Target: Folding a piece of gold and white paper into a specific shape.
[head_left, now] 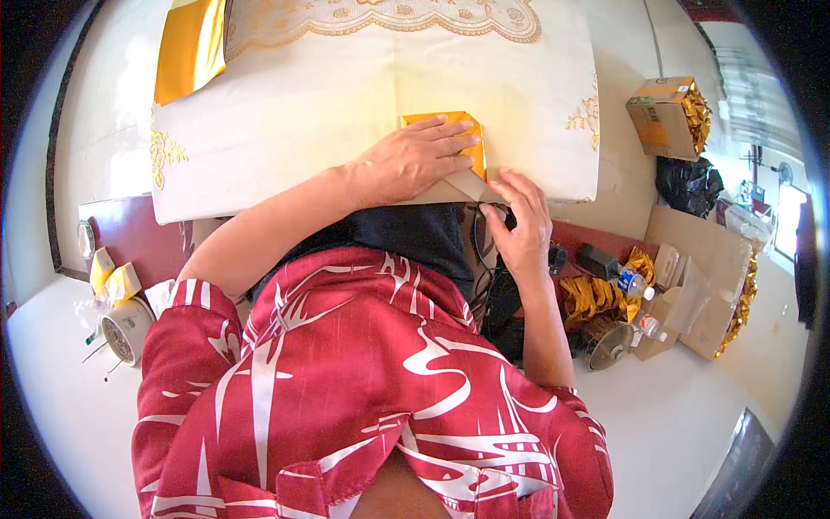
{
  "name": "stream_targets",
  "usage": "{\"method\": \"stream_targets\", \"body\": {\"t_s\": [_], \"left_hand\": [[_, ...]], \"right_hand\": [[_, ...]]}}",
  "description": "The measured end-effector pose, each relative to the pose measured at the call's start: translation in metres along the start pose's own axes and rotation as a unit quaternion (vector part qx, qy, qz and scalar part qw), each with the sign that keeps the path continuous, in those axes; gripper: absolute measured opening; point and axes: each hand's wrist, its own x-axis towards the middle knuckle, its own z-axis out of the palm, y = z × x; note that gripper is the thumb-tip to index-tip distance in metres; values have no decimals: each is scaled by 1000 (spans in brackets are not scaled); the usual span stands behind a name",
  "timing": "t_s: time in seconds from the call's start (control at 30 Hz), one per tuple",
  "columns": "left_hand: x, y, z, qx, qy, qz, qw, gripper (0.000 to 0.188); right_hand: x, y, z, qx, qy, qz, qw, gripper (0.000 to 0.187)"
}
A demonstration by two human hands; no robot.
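A sheet of gold foil paper lies near the front edge of the cloth-covered table, and its pale underside shows in a folded flap at the near right corner. My left hand rests flat across the sheet with its fingers stretched to the right, covering much of it. Beside the folded corner is my right hand, its thumb and fingers apart with nothing seen between them. The right fingertips are close to the flap; whether they touch it I cannot tell.
More gold foil paper lies at the table's far left corner. A lace-patterned cloth covers the back. On the right are a cardboard box of gold pieces, a black bag and plastic bottles. A round container stands at left.
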Motion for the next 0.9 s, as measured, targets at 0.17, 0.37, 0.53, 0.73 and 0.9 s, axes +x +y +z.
{"method": "stream_targets", "body": {"t_s": [0.17, 0.37, 0.53, 0.73, 0.9], "left_hand": [[-1, 2, 2, -5, -1, -1, 1000, 41], [1, 7, -2, 3, -27, 1, 1000, 38], [-1, 6, -1, 11, -37, 18, 999, 39], [-1, 6, -2, 14, -38, 11, 999, 38], [0, 7, -3, 20, -45, 9, 999, 38]], "right_hand": [[5, 4, 4, -9, 16, -9, 1000, 29], [9, 8, 7, -9, 24, -23, 999, 19], [14, 8, 13, 1, 48, -32, 998, 16], [17, 8, 15, -8, 52, -34, 998, 18], [17, 10, 16, -13, 53, -38, 998, 18]]}}
